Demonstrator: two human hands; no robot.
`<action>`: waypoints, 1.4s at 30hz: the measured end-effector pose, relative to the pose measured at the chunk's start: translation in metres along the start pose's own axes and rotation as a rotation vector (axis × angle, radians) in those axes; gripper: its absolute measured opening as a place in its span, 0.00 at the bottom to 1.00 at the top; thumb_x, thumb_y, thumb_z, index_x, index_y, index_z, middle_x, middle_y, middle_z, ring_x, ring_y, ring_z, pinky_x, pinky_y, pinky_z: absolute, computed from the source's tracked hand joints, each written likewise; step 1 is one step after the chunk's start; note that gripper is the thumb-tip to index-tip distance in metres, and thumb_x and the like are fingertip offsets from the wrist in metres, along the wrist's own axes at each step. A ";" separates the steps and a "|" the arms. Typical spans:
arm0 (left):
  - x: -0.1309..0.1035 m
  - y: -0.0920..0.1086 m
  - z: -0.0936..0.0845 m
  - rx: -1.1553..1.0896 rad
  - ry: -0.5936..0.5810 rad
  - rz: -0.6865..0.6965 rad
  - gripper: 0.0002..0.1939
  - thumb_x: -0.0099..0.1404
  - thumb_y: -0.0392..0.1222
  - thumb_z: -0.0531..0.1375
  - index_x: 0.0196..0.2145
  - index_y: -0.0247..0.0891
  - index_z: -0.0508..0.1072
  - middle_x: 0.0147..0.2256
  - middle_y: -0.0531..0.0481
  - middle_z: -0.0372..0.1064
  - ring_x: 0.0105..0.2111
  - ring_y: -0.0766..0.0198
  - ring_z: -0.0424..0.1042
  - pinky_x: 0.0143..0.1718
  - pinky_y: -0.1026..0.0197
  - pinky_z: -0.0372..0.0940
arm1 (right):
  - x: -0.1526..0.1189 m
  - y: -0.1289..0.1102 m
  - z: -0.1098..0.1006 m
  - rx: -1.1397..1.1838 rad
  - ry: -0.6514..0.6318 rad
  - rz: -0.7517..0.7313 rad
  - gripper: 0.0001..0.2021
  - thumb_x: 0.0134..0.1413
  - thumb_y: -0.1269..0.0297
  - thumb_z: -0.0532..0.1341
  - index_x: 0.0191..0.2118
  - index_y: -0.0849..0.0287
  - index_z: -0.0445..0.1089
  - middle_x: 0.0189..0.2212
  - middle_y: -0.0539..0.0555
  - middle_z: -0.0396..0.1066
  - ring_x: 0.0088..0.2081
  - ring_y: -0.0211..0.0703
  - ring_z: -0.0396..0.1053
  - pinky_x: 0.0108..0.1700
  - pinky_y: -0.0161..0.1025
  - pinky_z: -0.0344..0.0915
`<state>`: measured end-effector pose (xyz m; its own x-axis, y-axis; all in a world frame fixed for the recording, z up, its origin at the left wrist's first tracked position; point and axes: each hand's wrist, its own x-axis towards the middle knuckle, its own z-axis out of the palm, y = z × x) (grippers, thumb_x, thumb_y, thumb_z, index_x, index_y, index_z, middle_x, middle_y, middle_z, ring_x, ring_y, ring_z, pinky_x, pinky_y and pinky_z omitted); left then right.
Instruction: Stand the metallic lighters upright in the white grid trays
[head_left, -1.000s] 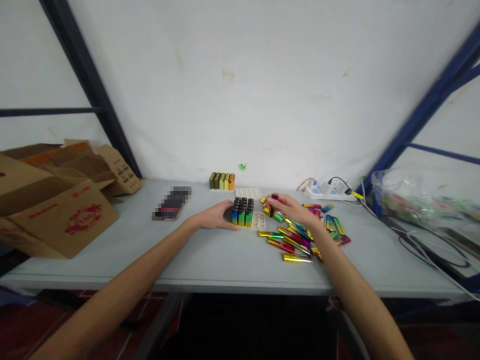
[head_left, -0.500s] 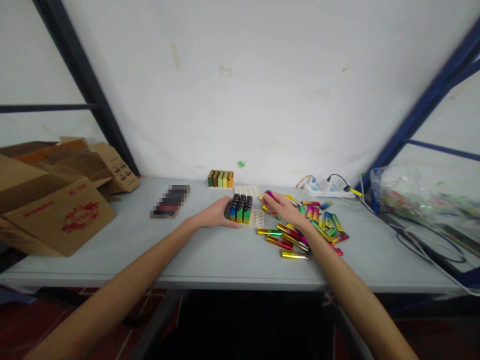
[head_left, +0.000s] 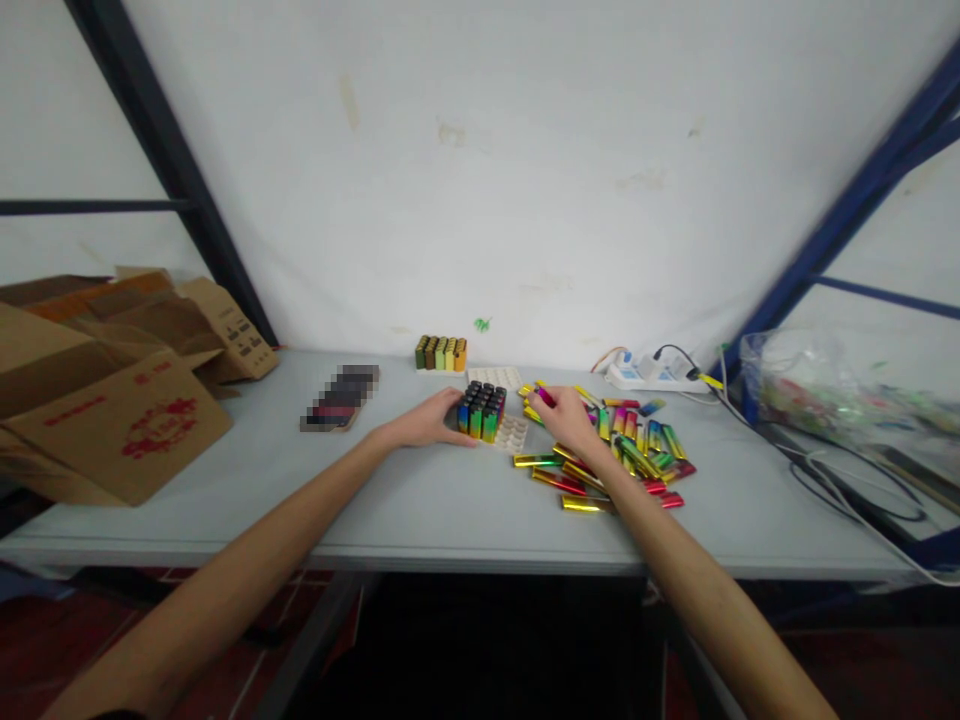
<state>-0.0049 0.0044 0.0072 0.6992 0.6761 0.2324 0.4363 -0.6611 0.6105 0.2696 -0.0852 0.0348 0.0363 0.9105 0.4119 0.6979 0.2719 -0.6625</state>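
My left hand [head_left: 429,420] is curled around the left side of a block of upright lighters [head_left: 481,412], thumb along the front and fingers behind. They have black tops and blue-to-green metallic bodies. They stand in the left part of a white pitted tray [head_left: 514,434], whose right part shows bare pits. Just right of the tray, my right hand [head_left: 568,415] pinches a magenta lighter [head_left: 544,397] between thumb and fingers. Beneath and beyond that hand spreads a loose pile of shiny lighters [head_left: 637,455] in gold, red, green and blue.
Against the wall stands a second tray of yellow and green lighters [head_left: 441,354], beside another white tray [head_left: 495,378]. A blurred-out flat item [head_left: 341,398] lies to the left, near open cardboard boxes [head_left: 135,420]. A power strip [head_left: 651,373], cables and a plastic bag [head_left: 817,385] occupy the right.
My right hand, still pinching the magenta lighter, has shifted slightly right and down. The block of lighters and its tray have turned a little under my left hand.
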 end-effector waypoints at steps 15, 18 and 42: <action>0.001 0.000 -0.001 0.018 -0.013 0.009 0.45 0.50 0.68 0.74 0.57 0.39 0.73 0.57 0.40 0.72 0.56 0.39 0.71 0.61 0.42 0.67 | 0.005 0.011 -0.002 -0.079 -0.066 -0.207 0.22 0.74 0.45 0.50 0.35 0.56 0.67 0.35 0.53 0.71 0.37 0.44 0.67 0.42 0.39 0.61; 0.000 0.002 -0.001 0.004 -0.014 0.011 0.45 0.51 0.67 0.74 0.58 0.38 0.73 0.56 0.39 0.72 0.57 0.39 0.71 0.62 0.42 0.66 | 0.004 0.011 -0.002 -0.187 -0.085 -0.199 0.22 0.75 0.47 0.52 0.32 0.56 0.66 0.31 0.53 0.71 0.34 0.44 0.67 0.40 0.39 0.60; -0.001 0.002 0.000 0.018 -0.020 0.020 0.46 0.52 0.67 0.74 0.60 0.37 0.71 0.58 0.37 0.70 0.58 0.40 0.70 0.64 0.43 0.64 | 0.005 0.010 0.008 -0.367 -0.230 -0.267 0.12 0.75 0.62 0.56 0.36 0.58 0.67 0.34 0.55 0.73 0.35 0.44 0.68 0.41 0.39 0.61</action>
<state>-0.0052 0.0023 0.0077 0.7191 0.6561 0.2289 0.4323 -0.6803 0.5919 0.2712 -0.0756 0.0246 -0.3068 0.8807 0.3610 0.8685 0.4142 -0.2724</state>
